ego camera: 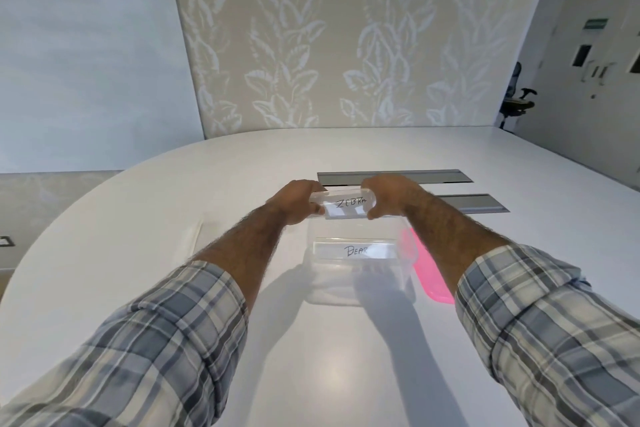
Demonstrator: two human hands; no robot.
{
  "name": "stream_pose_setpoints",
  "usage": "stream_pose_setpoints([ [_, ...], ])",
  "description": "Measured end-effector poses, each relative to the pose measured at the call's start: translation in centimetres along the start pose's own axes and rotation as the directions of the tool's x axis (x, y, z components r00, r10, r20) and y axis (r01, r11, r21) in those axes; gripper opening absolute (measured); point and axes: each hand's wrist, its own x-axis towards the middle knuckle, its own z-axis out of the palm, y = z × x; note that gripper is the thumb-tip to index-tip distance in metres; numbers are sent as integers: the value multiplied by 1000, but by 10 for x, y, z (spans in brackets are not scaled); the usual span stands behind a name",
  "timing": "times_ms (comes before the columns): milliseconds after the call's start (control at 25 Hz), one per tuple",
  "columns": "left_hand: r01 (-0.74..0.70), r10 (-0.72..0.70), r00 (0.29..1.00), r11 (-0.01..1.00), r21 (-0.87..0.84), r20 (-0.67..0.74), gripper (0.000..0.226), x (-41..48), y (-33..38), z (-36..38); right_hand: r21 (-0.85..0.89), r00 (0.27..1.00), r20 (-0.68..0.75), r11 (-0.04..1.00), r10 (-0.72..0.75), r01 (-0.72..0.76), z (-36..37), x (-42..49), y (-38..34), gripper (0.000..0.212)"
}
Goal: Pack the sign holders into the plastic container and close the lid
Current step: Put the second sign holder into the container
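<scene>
Both hands grip one clear sign holder (346,206) marked "ZEBRA" at its ends, left hand (298,201) and right hand (389,196), above the far edge of the plastic container (360,284) on the white tabletop (173,218). A second sign holder (355,250) marked "BEAR" is inside the container, and the pink lid (433,274) lies just beside it on the right.

Desk (138,253) free left and bottom of frame; container (332,298) mouth partly blocked.
BEAR sign holder (355,250) spans container middle. Left hand (298,201) and right hand (388,196) gripping ZEBRA sign holder (346,206) cover far rim. Pink lid (433,274) just beside right wall; grey slots (394,177) behind.
</scene>
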Motion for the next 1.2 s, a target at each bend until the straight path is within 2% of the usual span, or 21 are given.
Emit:
stream_pose_setpoints([
  [360,56,-65,997,980,193,39,43,14,6,40,-153,998,57,988,1,7,43,-4,16,56],
  [480,26,-39,998,960,277,43,45,18,4,47,-178,998,59,984,-6,16,55,-1,15,53],
  [760,-59,7,994,870,490,106,53,26,1,62,-220,997,78,974,-29,45,77,7,15,65],
  [920,-76,-4,991,813,577,136,44,26,7,68,-259,994,97,963,-46,69,88,8,13,64],
  [1200,-111,-14,986,683,722,165,18,22,23,75,-228,990,127,970,-55,83,97,7,12,57],
])
